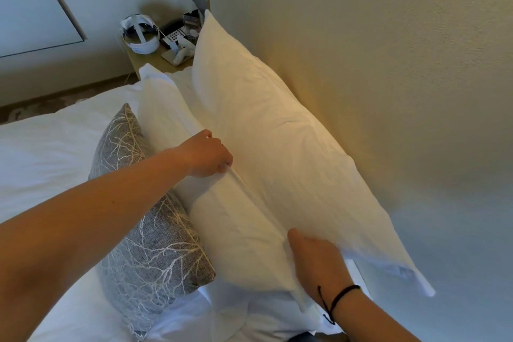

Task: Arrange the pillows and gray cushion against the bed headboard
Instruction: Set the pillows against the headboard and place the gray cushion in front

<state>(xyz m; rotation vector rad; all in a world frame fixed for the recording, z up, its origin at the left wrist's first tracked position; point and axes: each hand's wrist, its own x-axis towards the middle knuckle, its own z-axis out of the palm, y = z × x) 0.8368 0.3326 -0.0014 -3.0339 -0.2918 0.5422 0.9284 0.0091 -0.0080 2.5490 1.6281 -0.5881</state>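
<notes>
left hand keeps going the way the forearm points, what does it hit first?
The left hand already pinches the front white pillow's top edge. Going on, it would likely meet the back pillow leaning on the headboard; depth is unclear.

Bedroom, prob. a hotel rm. Bed (50, 153) w/ plain white linen fills the lower left of the frame; a tall padded beige headboard (361, 64) takes up the whole right side. Two white pillows (277, 147) stand along it, w/ a gray cushion (144, 230) w/ white branch pattern in front, lower centre. Upper centre: small wooden nightstand (147, 61) beside the bed, carrying a desk phone (175, 33) w/ keypad, a white headset (140, 33) & small cards or leaflets, too small to read. Upper left: pale wall w/ framed panel (33, 3); patterned carpet (41, 108) shows at mid-left edge.
</notes>
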